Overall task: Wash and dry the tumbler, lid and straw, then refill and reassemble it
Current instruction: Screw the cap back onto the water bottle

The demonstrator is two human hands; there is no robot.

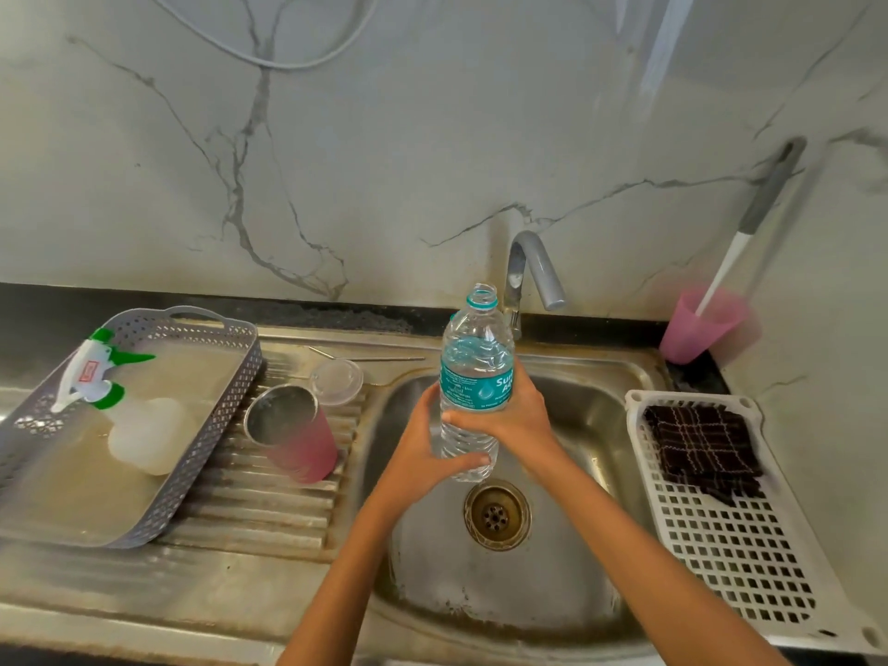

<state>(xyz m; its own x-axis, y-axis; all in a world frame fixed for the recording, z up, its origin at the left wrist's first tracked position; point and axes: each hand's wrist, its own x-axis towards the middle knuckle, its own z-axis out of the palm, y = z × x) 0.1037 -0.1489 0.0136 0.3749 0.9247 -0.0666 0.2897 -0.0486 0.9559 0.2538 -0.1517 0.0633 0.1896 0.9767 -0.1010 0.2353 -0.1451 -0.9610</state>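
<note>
I hold a clear water bottle [473,372] with a teal label upright over the sink basin [576,545]; its cap is off. My left hand [427,449] grips its lower part and my right hand [514,406] wraps around the label. The pink tumbler [295,432] with a steel inside stands open on the ribbed drainboard [259,511] to the left. Behind it lies the clear lid [336,381]. A thin metal straw [370,359] lies at the back of the drainboard.
A grey basket [211,425] on the left holds a white spray bottle [120,406] with a green trigger. The tap [533,276] rises behind the bottle. A white tray [740,545] on the right carries a dark checked cloth [701,449]. A pink cup [696,329] holds a brush.
</note>
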